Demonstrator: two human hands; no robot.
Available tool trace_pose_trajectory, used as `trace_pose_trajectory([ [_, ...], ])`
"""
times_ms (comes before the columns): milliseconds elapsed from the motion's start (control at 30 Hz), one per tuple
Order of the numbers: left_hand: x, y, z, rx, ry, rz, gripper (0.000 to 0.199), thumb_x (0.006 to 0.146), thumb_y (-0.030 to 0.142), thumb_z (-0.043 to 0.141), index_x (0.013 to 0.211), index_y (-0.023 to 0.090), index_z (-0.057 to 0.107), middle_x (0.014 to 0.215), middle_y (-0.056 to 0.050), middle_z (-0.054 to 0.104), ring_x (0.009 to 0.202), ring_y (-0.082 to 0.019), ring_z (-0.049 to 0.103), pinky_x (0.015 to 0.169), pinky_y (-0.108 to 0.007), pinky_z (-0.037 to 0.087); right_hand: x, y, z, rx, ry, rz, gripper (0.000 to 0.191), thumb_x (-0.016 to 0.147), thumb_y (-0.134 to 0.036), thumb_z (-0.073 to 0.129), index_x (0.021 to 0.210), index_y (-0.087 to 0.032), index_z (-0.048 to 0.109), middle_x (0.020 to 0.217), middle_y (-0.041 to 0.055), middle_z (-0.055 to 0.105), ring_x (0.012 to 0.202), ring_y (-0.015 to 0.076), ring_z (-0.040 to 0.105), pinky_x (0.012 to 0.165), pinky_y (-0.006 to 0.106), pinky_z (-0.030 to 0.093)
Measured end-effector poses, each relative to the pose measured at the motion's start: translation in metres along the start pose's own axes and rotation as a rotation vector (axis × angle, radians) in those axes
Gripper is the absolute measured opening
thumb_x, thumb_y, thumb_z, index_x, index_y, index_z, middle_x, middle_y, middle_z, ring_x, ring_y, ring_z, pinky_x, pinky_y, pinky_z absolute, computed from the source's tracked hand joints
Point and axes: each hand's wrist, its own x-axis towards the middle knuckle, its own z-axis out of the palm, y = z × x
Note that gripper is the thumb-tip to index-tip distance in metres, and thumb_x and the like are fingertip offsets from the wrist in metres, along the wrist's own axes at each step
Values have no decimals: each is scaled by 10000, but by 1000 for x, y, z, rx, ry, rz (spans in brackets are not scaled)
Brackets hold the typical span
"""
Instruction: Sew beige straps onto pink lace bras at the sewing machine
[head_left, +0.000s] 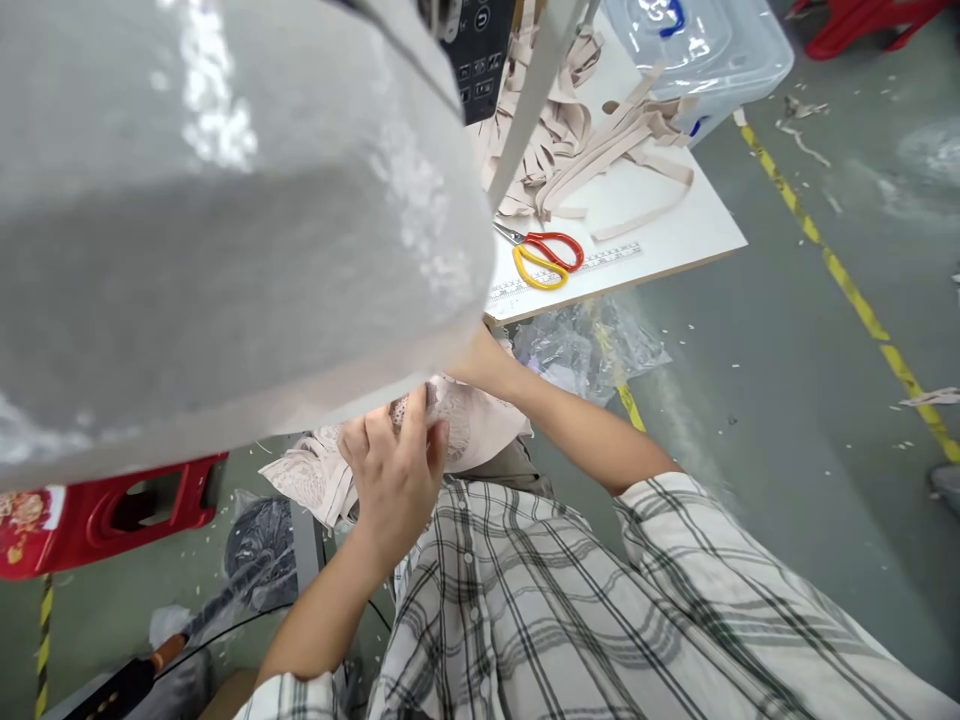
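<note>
A large pale, glossy sewing machine head (247, 230) fills the upper left and covers part of both hands. Beneath its edge my left hand (397, 465) rests on pale pink lace fabric (457, 425), fingers slightly spread and fingertips on the cloth; nothing is gripped in it that I can see. My right hand (480, 360) reaches under the machine from the right, at the fabric's far side, and its fingers are hidden. The fabric hangs over my lap, with a lace part (311, 475) spreading out to the left.
Red-and-yellow scissors (551, 260) lie by a printed ruler on the white table (667, 235), near a heap of beige strips (570, 130). A clear plastic box (720, 60) stands beyond. A red stool (112, 520) is at the left; plastic bags (585, 345) lie below the table.
</note>
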Motion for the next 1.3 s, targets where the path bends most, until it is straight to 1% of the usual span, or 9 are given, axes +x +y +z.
trace_pose_trajectory([
  [200, 2, 1, 0, 47, 19, 41, 544, 918, 313, 651, 1430, 172, 538, 1345, -222, 535, 1275, -359, 486, 1069, -496, 355, -2, -4, -1, 64, 27, 22, 59, 801, -152, 536, 823, -203, 553, 1015, 88, 605, 832, 223, 564, 743, 418, 546],
  [367, 4, 3, 0, 58, 22, 45, 569, 905, 321, 664, 1435, 173, 521, 1360, -225, 521, 1281, -363, 480, 1074, -495, 352, -2, -5, -1, 91, 61, -4, 67, 815, -143, 549, 823, -209, 554, 1009, 57, 617, 846, 202, 562, 758, 366, 531],
  [500, 0, -6, -1, 7, 81, 48, 565, 893, 322, 679, 1413, 181, 512, 1335, -213, 524, 1250, -345, 502, 1061, -492, 371, -14, -4, -2, 215, 157, -11, 46, 886, -234, 585, 912, -198, 593, 1142, 67, 610, 827, 162, 555, 709, 307, 499],
  [600, -6, -21, 2, -119, 128, -47, 595, 902, 361, 661, 1419, 153, 452, 1313, -211, 517, 1261, -342, 486, 1049, -504, 402, -33, -2, -1, 305, 233, 65, 164, 934, -349, 600, 998, -198, 599, 1141, 63, 592, 767, 125, 540, 686, 282, 473],
  [700, -10, -34, 11, -387, 50, -222, 591, 952, 448, 573, 1430, 151, 390, 1292, -193, 529, 1208, -301, 544, 995, -453, 468, -52, -3, 0, 377, 210, 116, 217, 943, -412, 608, 967, -197, 589, 971, 29, 593, 768, 124, 549, 696, 274, 458],
  [800, -11, -41, 17, -575, -30, -347, 567, 953, 512, 554, 1379, 164, 421, 1241, -163, 570, 1133, -267, 605, 928, -393, 512, -67, -5, 2, 377, 163, 141, 269, 906, -453, 658, 937, -199, 576, 908, 15, 586, 745, 128, 550, 692, 278, 459],
  [1000, -4, -37, 4, -504, -107, -458, 642, 870, 513, 677, 1351, 170, 426, 1209, -149, 608, 1079, -261, 640, 910, -381, 524, -80, -9, 3, 235, 138, 64, 368, 812, -510, 754, 924, -212, 569, 919, 26, 583, 827, 172, 560, 754, 313, 468],
  [1167, 2, -27, -1, -410, -72, -409, 664, 858, 532, 683, 1338, 163, 410, 1090, -111, 616, 933, -235, 663, 831, -373, 535, -84, -11, 2, 187, 131, 59, 365, 838, -533, 712, 915, -214, 553, 908, 32, 587, 837, 182, 548, 771, 325, 449],
  [1300, 4, -22, 2, -331, -57, -375, 693, 860, 535, 683, 1360, 164, 379, 1052, -98, 604, 900, -233, 653, 777, -355, 527, -86, -11, 1, 179, 131, 94, 372, 845, -544, 694, 931, -211, 553, 922, 34, 597, 847, 185, 556, 789, 334, 442],
])
